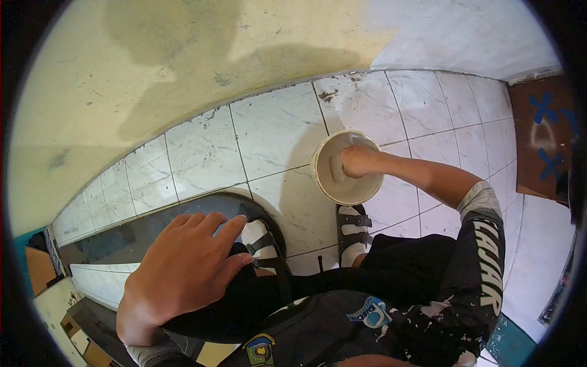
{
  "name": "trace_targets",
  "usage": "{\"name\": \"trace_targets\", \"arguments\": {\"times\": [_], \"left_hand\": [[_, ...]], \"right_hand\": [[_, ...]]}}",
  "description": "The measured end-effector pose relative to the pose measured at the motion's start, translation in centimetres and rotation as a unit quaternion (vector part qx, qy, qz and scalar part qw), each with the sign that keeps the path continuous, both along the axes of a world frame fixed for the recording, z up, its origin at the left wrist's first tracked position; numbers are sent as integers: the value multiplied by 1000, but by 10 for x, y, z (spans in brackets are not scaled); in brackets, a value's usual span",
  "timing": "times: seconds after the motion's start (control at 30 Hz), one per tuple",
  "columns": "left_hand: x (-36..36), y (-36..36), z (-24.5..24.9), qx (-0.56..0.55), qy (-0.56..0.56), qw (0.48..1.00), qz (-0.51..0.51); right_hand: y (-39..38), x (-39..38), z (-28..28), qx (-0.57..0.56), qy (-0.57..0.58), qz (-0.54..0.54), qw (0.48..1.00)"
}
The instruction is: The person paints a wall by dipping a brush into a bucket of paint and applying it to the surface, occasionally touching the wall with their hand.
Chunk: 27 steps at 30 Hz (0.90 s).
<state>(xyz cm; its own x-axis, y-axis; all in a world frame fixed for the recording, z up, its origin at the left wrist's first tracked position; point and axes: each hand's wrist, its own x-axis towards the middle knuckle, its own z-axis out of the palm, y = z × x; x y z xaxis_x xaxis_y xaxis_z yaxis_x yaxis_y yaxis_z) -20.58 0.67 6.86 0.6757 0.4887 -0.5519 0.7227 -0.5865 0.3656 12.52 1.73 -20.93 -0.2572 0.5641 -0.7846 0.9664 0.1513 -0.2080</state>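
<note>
My right hand point(356, 161) reaches down inside a pale round bucket point(317, 177) on the tiled floor. Its fingers are closed on a pale oblong tool point(337, 169), which could be a paint brush or a small roller; the fingers hide part of it. A greyish strip shows against the bucket's inner far wall. My left hand point(186, 263) is over my left knee, with its back upward and fingers stretched out a little apart. It holds nothing.
A yellowish wall point(202, 55) meets a white-painted area point(452, 37) at the upper right. A dark bench-like slab point(122, 235) lies to the left. My sandalled feet flank the bucket's near side. A brown panel point(541, 134) with blue marks stands at the right.
</note>
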Motion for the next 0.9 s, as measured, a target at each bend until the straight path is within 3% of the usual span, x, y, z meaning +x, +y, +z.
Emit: {"name": "trace_targets", "arguments": {"times": [0.17, 0.37, 0.67, 0.77, 0.83, 0.9], "left_hand": [[-2, 1, -1, -2, 8, 1000, -8], [-3, 2, -2, -4, 4, 1000, -9], [-5, -1, 0, 7, -9, 1000, -14], [-5, -2, -1, 29, -33, 999, -23], [-6, -2, -2, 29, -33, 999, -22], [-5, -1, -2, 28, -32, 999, -23]], "right_hand": [[-3, 3, -22, 30, 2, 18, 999], [1, -6, -4, -32, -37, -83, 995], [-2, 6, -18, -35, -17, 6, 999], [-1, 16, 12, -39, 23, 18, 999], [0, 24, 37, -82, 51, -24, 995], [-6, 39, 58, -57, 86, -46, 994]]}}
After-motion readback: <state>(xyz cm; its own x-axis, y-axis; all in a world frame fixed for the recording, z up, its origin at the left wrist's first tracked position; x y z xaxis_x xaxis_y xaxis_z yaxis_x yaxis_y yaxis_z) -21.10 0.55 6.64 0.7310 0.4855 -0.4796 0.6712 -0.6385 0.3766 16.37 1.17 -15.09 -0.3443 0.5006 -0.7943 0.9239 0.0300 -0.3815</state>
